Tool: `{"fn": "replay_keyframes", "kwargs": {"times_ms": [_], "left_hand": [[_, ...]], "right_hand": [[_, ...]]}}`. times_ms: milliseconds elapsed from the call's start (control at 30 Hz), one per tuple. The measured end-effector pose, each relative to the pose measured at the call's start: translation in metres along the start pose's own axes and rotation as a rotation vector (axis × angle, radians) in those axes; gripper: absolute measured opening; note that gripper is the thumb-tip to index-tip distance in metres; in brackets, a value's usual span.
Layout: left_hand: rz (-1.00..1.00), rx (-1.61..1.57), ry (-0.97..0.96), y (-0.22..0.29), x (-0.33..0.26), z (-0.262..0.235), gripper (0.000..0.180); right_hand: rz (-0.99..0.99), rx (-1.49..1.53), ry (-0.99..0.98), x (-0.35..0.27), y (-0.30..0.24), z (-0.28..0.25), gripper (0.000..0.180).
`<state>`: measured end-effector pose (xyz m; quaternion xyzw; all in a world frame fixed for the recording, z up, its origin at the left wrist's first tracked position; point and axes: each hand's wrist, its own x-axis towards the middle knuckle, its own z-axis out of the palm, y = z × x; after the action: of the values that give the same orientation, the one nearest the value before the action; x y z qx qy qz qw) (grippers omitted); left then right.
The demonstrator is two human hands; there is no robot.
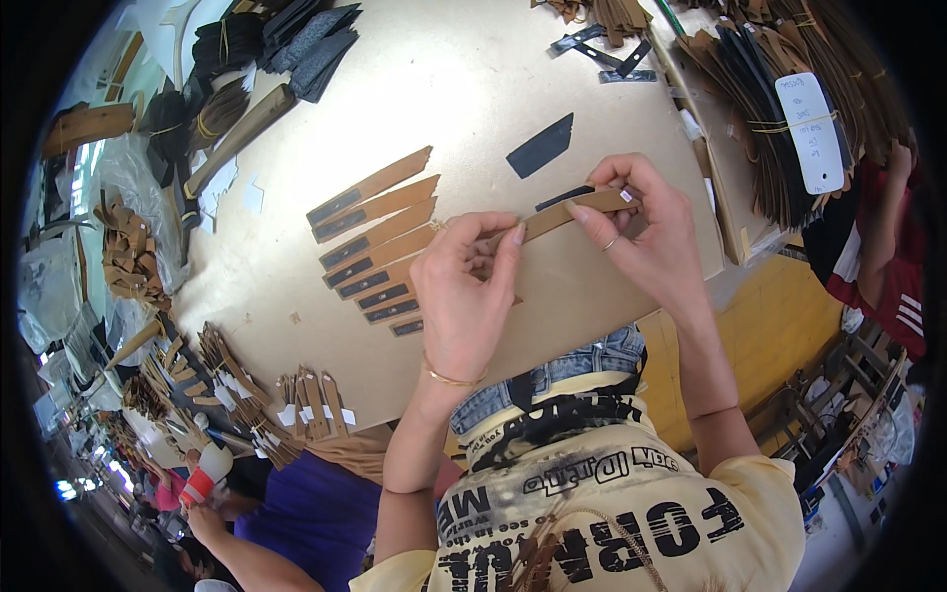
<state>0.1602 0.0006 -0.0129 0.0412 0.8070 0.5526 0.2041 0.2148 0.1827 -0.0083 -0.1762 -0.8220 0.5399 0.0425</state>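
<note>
Both hands hold a brown leather strip [562, 218] above the table. My left hand [466, 281] pinches its left end between thumb and fingertips. Farther right, my right hand [646, 229] grips the other end, its thumb lying along the strip's face. A small white mark shows near that end. Behind the strip's upper edge a narrow black piece [563, 198] sticks out; whether it is joined to the strip I cannot tell. Left of my left hand, several brown leather strips [380, 205] with black patches lie in a slanted row, partly covered by the hand. Beyond the hands lies a black slanted-end piece [541, 146].
A wooden-handled hammer [242, 138] and black bundles [314, 49] lie at the far left. Dark strap bundles with a white tag [809, 133] stand at the right. Small black pieces [617, 61] rest at the back. Other people [878, 237] are on both sides.
</note>
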Motion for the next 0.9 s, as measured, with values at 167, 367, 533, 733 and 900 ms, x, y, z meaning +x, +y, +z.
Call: {"fn": "replay_keyframes", "kwargs": {"times_ms": [167,367,533,733,900], "left_hand": [[0.013,0.025,0.009,0.0007,0.001,0.001,0.011],[-0.008,0.06,0.004,0.0028,0.0016,0.0006,0.011],[-0.007,0.068,0.01,0.0038,0.0018,0.0016,0.011],[-0.004,0.079,0.017,0.0053,0.0013,0.0025,0.01],[0.003,0.111,0.021,0.0074,0.0001,0.0042,0.008]], "right_hand": [[-0.011,0.0,0.012,-0.0006,0.0011,0.002,0.025],[-0.005,-0.011,0.017,-0.0009,-0.0008,0.0033,0.028],[0.085,0.017,0.019,-0.0012,-0.0033,0.0037,0.031],[0.094,0.04,0.022,-0.0012,-0.0033,0.0048,0.032],[0.078,0.03,0.035,-0.0016,-0.0032,0.0059,0.032]]}}
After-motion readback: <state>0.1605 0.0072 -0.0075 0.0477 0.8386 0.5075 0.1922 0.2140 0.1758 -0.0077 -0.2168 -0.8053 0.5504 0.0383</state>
